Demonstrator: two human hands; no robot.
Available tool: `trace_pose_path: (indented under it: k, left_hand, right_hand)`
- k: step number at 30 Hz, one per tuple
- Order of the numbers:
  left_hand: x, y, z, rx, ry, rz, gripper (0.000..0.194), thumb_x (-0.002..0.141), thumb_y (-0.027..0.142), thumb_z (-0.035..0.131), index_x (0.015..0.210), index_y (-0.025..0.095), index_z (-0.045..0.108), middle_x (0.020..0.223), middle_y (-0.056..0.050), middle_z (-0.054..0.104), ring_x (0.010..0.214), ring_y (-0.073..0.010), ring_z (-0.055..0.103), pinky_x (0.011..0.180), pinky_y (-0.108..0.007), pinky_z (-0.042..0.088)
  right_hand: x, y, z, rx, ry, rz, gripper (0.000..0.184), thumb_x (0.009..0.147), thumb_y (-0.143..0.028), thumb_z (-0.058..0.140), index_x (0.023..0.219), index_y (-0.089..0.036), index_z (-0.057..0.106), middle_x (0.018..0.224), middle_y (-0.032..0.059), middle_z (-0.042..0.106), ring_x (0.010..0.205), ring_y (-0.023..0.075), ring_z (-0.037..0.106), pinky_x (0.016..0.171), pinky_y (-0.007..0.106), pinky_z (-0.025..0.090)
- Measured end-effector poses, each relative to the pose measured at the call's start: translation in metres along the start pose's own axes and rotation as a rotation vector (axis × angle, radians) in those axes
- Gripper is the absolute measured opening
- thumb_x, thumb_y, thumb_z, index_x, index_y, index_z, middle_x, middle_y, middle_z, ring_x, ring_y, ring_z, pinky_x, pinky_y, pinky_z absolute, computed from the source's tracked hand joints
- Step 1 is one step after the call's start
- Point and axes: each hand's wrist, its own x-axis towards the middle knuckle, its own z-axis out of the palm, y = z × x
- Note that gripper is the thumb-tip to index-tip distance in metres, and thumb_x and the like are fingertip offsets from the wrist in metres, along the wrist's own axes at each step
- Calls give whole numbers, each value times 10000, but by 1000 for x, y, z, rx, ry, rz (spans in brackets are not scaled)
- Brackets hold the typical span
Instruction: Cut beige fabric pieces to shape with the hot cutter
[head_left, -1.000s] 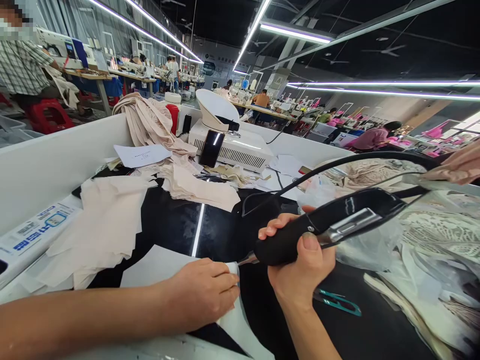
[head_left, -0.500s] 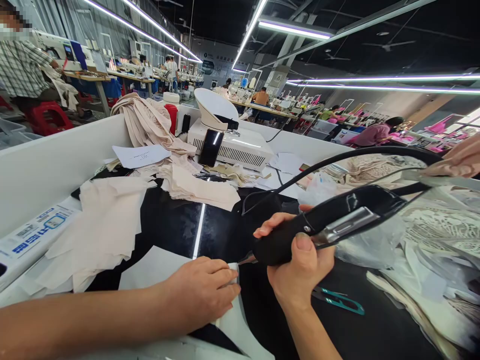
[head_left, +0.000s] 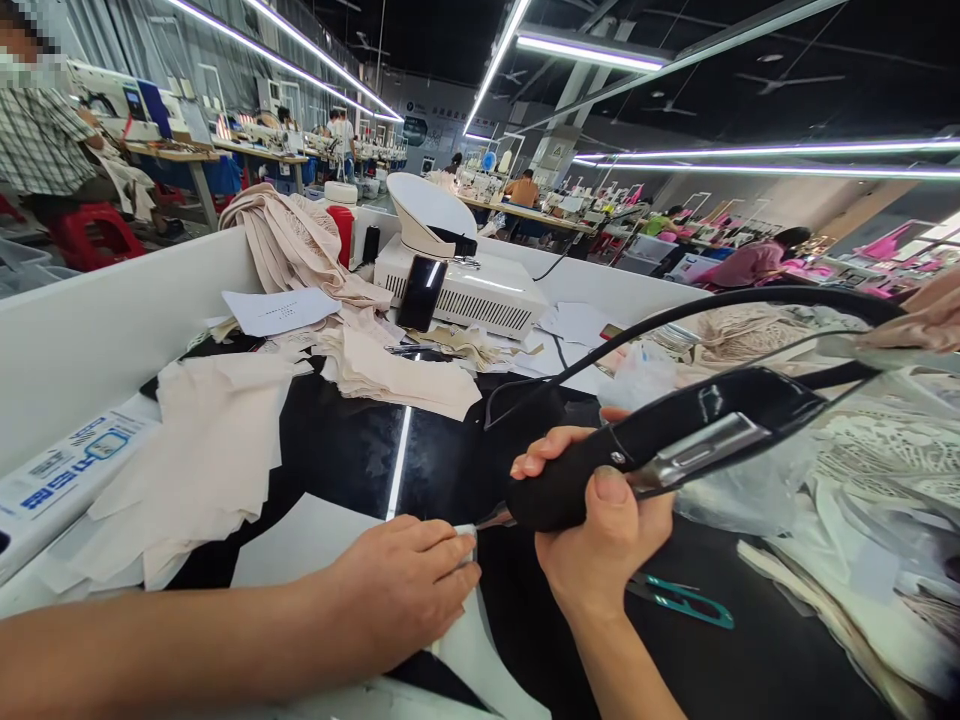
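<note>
My right hand [head_left: 600,540] is wrapped around a black corded hand tool [head_left: 675,430], thumb underneath by its metal lever. The tool slants down to the left, and its narrow metal tip [head_left: 495,517] reaches the edge of a white sheet [head_left: 480,650]. My left hand [head_left: 416,590] is closed on that sheet beside the tip, its fingers pinching the edge. Whether the sheet is paper or cloth I cannot tell. Another white sheet [head_left: 300,535] lies just beyond my left hand. Teal thread snips [head_left: 690,603] rest to the right of my right wrist.
Beige cloth pieces [head_left: 195,430] lie left, with a cut stack [head_left: 405,375] farther back. A phone [head_left: 422,293] leans on a white vented machine [head_left: 487,295]. The tool's cable [head_left: 675,315] arches right, above lace and plastic. White walls [head_left: 112,330] edge the table.
The tool and my right hand have shifted very slightly to the right. My left hand stays at the sheet's edge, and both grips are unchanged.
</note>
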Motion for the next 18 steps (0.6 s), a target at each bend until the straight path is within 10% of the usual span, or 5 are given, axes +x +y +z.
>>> trace_pose_path:
  k: [18]
  left_hand:
    - [0, -2, -2, 25, -65, 13, 255, 1136, 321, 589, 1214, 127, 734, 1281, -79, 785, 1150, -191, 709, 882, -308, 568]
  right_hand:
    - [0, 0, 0, 8, -13, 4, 367, 869, -480, 841, 1040, -264, 598, 740, -52, 669, 529, 140, 596, 499, 276, 544]
